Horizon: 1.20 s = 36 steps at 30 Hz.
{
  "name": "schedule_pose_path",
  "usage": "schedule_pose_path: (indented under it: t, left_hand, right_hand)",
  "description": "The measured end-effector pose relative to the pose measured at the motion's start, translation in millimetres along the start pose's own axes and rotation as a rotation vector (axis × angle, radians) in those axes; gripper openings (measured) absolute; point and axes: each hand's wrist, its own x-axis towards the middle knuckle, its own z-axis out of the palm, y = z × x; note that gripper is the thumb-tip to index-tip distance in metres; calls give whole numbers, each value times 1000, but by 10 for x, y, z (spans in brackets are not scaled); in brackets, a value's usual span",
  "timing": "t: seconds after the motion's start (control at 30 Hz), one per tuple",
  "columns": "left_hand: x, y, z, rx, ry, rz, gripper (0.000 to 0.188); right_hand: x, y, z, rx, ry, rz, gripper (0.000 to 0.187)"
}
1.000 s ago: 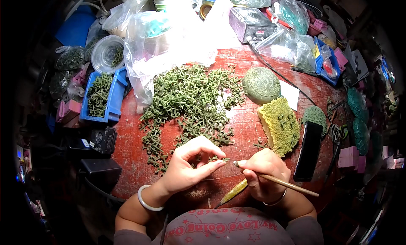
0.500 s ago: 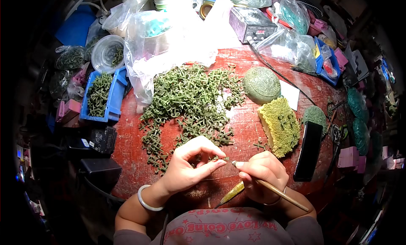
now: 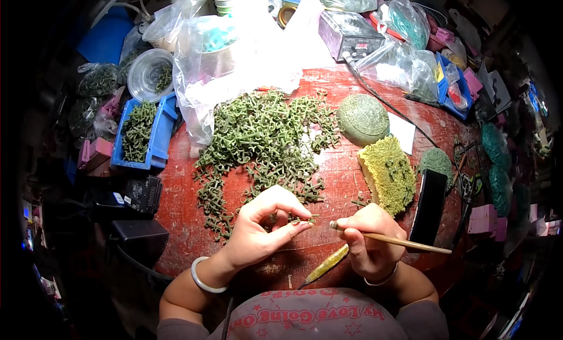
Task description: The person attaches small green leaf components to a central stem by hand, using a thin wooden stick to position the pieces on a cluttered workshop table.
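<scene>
Writing first: red printed lettering and star outlines on the grey fabric shirt [image 3: 316, 317], upside down from this view; lit red digits on the boxy grey metal power unit [image 3: 352, 38] at the back; a small pale label on the black plastic box [image 3: 141, 193] at left, too small to read. Grip: left hand [image 3: 267, 222] has thumb and forefinger pinched shut on a small thin green piece [image 3: 315, 217], its end sticking out past the fingertips toward the right; right hand [image 3: 372, 237] has thumb and fingers closed on a slim round light-brown wooden stick [image 3: 413, 244], blunt tip facing the piece, a gap between them, long end running out to the right. Room: red worn-paint tabletop [image 3: 343, 170] is bare between the heap of small bent green pieces [image 3: 264, 129] and the yellow-green rough sponge block [image 3: 390, 176]; more bare surface left of the heap, out to the curved table edge; tight on the right, where the flat black glossy phone [image 3: 429, 208] sits just beyond the right hand; slender yellow spindle-shaped handle [image 3: 327, 265] lies between the forearms; thin black cable [image 3: 399, 108] runs from the power unit toward the right side; front table edge mostly hidden by shirt and arms.
</scene>
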Motion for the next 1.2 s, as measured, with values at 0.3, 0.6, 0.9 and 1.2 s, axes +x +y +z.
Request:
schedule_pose_path:
  t: [0.3,0.6,0.9,1.2]
  left_hand:
    - [4,10,8,-177,15,-115,18]
    - [6,63,-14,-279,-17,-256,22]
    - [8,16,16,-258,-13,-110,24]
    - [0,-5,16,-248,-5,-88,24]
  right_hand:
    - [48,25,-3,206,-19,105,15]
    - [-32,10,-17,580,-26,545,18]
    - [-53,25,-19,625,-20,668,18]
    - [-33,7,-3,625,-19,690,19]
